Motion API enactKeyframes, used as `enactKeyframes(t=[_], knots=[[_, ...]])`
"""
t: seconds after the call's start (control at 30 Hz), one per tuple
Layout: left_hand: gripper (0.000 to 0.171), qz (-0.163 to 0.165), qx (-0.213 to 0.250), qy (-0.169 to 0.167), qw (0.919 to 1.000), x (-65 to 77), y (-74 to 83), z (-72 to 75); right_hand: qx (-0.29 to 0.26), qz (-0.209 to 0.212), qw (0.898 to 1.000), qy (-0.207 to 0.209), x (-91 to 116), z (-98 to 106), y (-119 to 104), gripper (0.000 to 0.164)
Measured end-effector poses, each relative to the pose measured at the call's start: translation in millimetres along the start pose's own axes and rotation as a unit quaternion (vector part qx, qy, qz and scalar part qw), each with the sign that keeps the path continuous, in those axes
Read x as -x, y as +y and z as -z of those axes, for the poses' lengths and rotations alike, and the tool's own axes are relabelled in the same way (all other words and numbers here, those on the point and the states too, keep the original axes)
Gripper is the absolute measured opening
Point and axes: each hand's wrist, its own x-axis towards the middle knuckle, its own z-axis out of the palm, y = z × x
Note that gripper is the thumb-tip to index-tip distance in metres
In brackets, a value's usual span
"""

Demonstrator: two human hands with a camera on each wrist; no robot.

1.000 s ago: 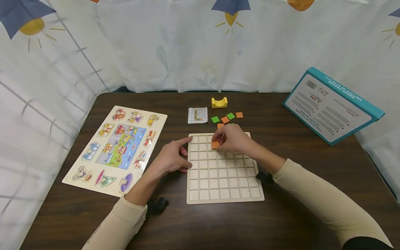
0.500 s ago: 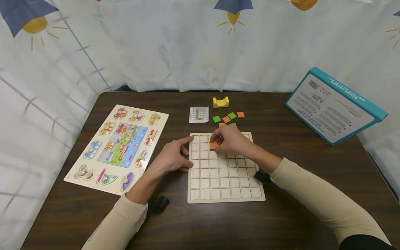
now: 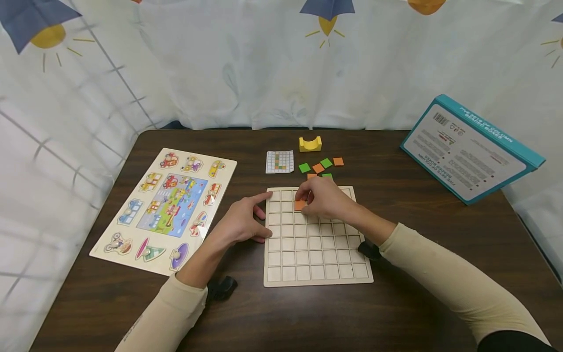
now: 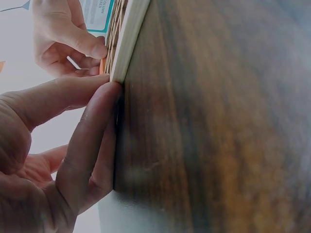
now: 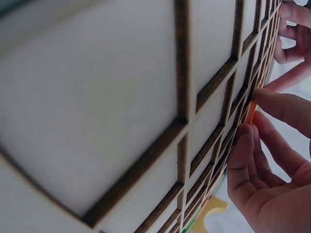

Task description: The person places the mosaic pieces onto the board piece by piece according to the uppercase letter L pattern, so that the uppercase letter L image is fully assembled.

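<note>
Thumb and fingertips of the right hand [image 3: 324,196] are clamped on an orange tile [image 3: 299,206], at the third column from the left and second row from the far side of the grid board [image 3: 315,243]. Can't tell if it's fully seated in that cell. Tile looks light, thin and stiff, so I'd guess it won't bend or break easily, but flat faces like that could be slippery. Best hold imo is opposite edges, fingertips kept high so they don't foul the board's raised ribs.

Left hand [image 3: 243,221] isn't gripping: thumb and index are spread apart, just touching the board's left edge, which probably helps stop it sliding.

Past the board's far edge there's a bunch of loose orange and green tiles [image 3: 318,168], plus a little gridded card [image 3: 279,162] and a yellow block [image 3: 310,144]. Left of the board is a picture puzzle [image 3: 171,205]; a teal box [image 3: 470,149] sits well off to its right. All on a dark desk [image 3: 316,318].
</note>
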Motion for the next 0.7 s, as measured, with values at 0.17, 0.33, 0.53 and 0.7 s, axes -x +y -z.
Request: enactKeyframes(t=[0.17, 0.33, 0.53, 0.7], knots=[[0.104, 0.004, 0.003, 0.001, 1.0000, -0.2, 0.4, -0.5, 0.002, 0.003, 1.000, 0.002, 1.0, -0.1, -0.3, 0.022], [0.104, 0.007, 0.004, 0.002, 1.0000, 0.2, 1.0, -0.9, 0.007, 0.005, 1.000, 0.004, 0.6, -1.0, -0.1, 0.021], [0.104, 0.006, 0.005, 0.000, 1.0000, 0.6, 0.6, -1.0, 0.006, 0.010, 1.000, 0.006, 0.6, -1.6, 1.0, 0.022], [0.103, 0.006, 0.004, 0.000, 1.0000, 0.7, 0.4, -0.9, 0.006, 0.013, 1.000, 0.006, 0.8, -1.6, 1.3, 0.022]])
